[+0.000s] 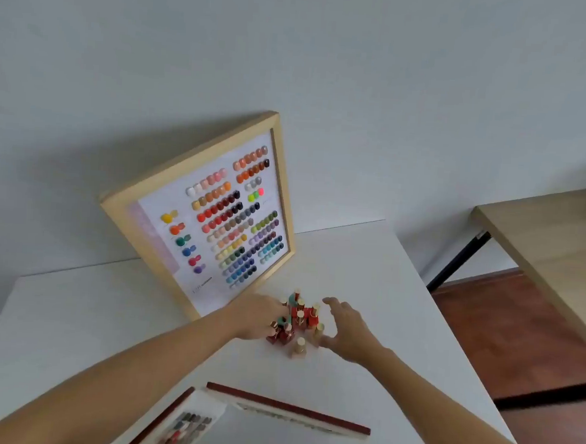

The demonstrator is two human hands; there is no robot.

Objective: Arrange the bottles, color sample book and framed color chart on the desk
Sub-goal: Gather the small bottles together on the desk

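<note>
A cluster of several small bottles (298, 321), red, teal and beige with gold caps, stands mid-desk. My left hand (256, 317) rests against the cluster's left side, fingers among the bottles; whether it grips one I cannot tell. My right hand (348, 330) is spread open just right of the cluster, thumb near a beige bottle (318, 333). The wooden framed color chart (213, 213) leans upright against the wall behind the bottles. The color sample book (283, 411), with a dark red cover, stands open near the desk's front edge, between my forearms.
The white desk (73, 318) meets the wall at the back and ends at its right edge (449, 334). Beyond it are a wooden table (551, 244) with black legs and brown floor (517, 338).
</note>
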